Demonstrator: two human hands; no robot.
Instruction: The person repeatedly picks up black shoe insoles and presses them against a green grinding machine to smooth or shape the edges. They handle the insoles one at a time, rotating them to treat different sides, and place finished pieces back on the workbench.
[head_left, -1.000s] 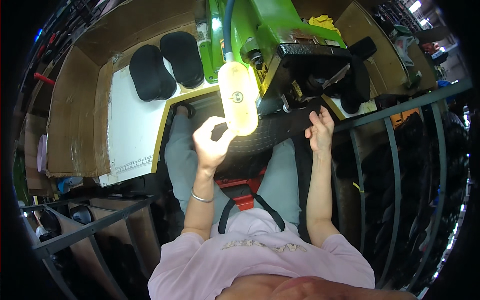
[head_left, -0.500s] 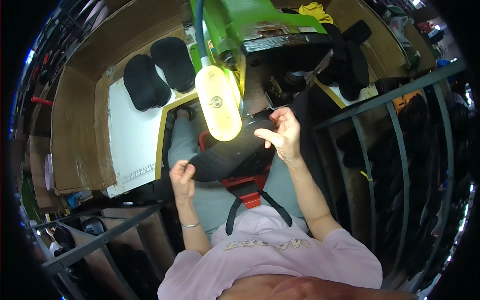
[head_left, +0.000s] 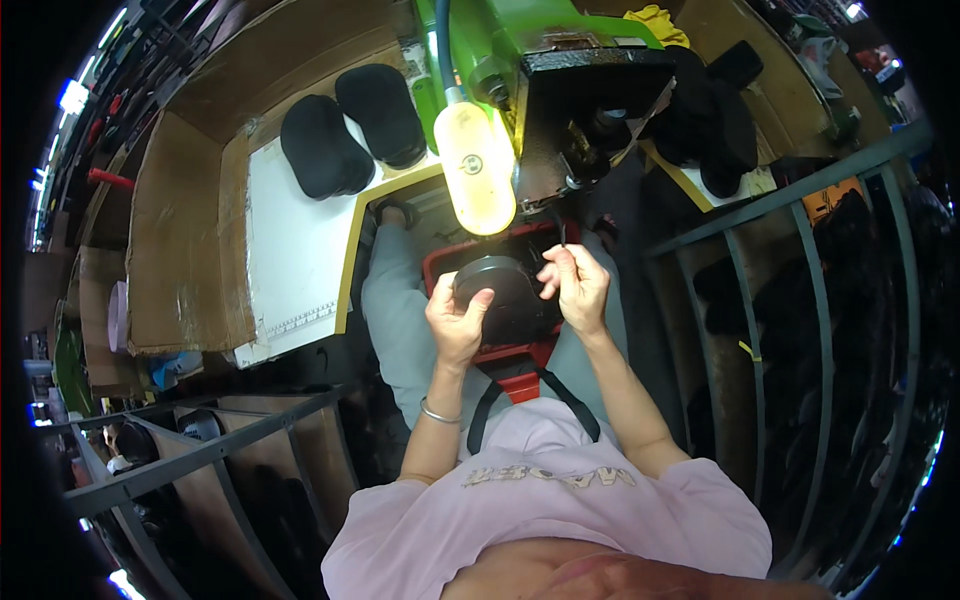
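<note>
A green machine (head_left: pixel 560 50) was seen at twelve o'clock, a red bin (head_left: pixel 505 345) below it. A black pad (head_left: pixel 500 295) was gripped by the closed left hand (head_left: pixel 457 325); its edge (seemingly being positioned) was pinched by the right hand (head_left: pixel 575 285).

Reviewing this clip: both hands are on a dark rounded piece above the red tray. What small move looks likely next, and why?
Probably lifting the dark piece toward the green machine. The left hand grips its near edge and the right hand pinches its far side, so it is held above the red tray, right below the machine's black head and lamp.
</note>
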